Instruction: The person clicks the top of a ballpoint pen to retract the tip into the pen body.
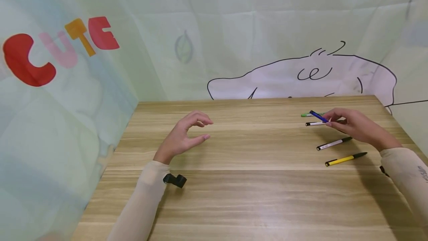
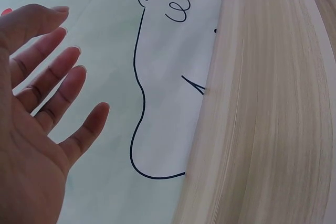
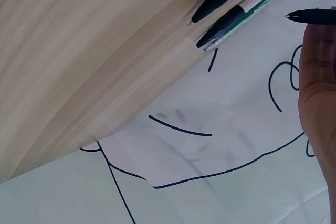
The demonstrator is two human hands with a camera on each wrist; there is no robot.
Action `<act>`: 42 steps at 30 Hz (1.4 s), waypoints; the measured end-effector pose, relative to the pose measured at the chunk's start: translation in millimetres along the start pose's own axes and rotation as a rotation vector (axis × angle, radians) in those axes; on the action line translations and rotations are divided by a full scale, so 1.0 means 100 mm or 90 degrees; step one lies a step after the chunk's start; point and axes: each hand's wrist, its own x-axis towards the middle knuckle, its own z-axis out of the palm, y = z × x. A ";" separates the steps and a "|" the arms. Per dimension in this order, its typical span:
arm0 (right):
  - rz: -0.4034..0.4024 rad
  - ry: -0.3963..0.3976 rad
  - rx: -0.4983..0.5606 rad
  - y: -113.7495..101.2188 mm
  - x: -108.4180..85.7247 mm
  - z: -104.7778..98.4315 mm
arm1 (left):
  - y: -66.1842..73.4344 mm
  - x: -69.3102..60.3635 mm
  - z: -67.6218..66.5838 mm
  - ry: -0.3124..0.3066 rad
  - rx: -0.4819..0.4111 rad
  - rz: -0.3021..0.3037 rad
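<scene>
My right hand point(image 1: 354, 125) pinches a blue pen point(image 1: 317, 116) between thumb and fingers, above the far right of the table. In the right wrist view the dark tip of this pen point(image 3: 315, 17) sticks out over the hand point(image 3: 320, 93). Beneath it lie a green pen point(image 1: 305, 115) and a white pen with a black end point(image 1: 313, 124), both partly hidden. Nearer me are another white pen point(image 1: 331, 144) and a yellow pen point(image 1: 344, 159). My left hand point(image 1: 184, 133) hovers over the left of the table, fingers loosely bent and apart, holding nothing.
The wood-grain table point(image 1: 247, 196) meets a pale cloth backdrop point(image 1: 234, 40) with a line drawing at its far edge. More cloth, printed with coloured letters point(image 1: 30, 62), hangs along the left side. A small black device point(image 1: 175, 180) sits on my left wrist.
</scene>
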 end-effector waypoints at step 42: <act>0.134 0.089 0.218 -0.57 0.09 0.18 | 0.00 0.20 0.17 0.027 -0.031 0.029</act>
